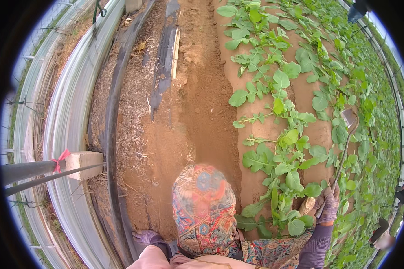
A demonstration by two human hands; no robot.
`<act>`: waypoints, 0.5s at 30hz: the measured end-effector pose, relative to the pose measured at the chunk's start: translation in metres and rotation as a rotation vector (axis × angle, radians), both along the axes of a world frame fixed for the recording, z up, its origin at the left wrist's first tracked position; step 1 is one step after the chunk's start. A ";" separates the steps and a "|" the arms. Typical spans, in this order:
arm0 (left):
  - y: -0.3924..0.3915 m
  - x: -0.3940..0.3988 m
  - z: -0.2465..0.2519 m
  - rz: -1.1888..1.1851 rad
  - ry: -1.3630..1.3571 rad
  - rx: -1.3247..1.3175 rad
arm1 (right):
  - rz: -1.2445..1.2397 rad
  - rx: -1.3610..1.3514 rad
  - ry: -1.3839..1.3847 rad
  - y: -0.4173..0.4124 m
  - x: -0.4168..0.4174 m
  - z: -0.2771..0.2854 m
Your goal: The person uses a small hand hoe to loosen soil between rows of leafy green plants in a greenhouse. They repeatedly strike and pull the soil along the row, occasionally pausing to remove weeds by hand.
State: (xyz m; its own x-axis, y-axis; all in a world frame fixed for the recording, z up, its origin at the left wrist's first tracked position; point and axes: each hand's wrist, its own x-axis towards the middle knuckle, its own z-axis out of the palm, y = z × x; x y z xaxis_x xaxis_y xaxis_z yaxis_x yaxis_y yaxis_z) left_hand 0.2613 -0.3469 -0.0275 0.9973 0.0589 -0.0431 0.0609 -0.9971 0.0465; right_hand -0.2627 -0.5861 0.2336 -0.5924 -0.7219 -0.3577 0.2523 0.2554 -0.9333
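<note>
My right hand [327,201], in a grey-purple knitted glove, grips the handle of a hand hoe [342,154]. From there the thin curved neck runs up to a flat metal blade [348,117] over the leaves. Close beside this hand is a tan lump [306,205]; I cannot tell what it is. Leafy green plants [289,175], perhaps radishes, grow in a row just left of the hoe. My left hand [144,237], also gloved, is low beside my leg near the black hose, with nothing visible in it. Its fingertips are partly hard to make out.
My bent knee [203,208] in patterned cloth covers part of the soil furrow [208,101]. Along the left run a black hose [111,134], rolled plastic film [70,94], a pale block [84,164] and metal poles [30,171]. People [382,232] are at the far right edge.
</note>
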 end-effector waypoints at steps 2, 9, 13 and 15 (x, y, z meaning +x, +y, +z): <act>0.004 0.009 -0.004 -0.056 0.038 -0.018 | -0.025 -0.026 0.053 0.008 0.014 -0.005; -0.021 0.022 0.057 -0.729 0.272 -0.211 | -0.127 -0.190 0.145 0.045 0.024 0.035; -0.158 -0.010 0.089 -1.300 0.053 -0.539 | -0.114 -0.129 0.064 0.045 0.023 0.056; -0.208 -0.013 0.053 -1.213 0.015 -0.471 | -0.150 -0.125 -0.020 0.037 0.019 0.057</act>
State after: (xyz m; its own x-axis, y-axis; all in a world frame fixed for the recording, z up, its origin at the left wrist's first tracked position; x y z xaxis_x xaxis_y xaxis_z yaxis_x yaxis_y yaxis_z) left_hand 0.2481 -0.5551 0.0255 0.4028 -0.8983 0.1757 -0.8587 -0.3045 0.4121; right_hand -0.2439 -0.5491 0.2909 -0.6901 -0.6658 -0.2836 0.2973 0.0965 -0.9499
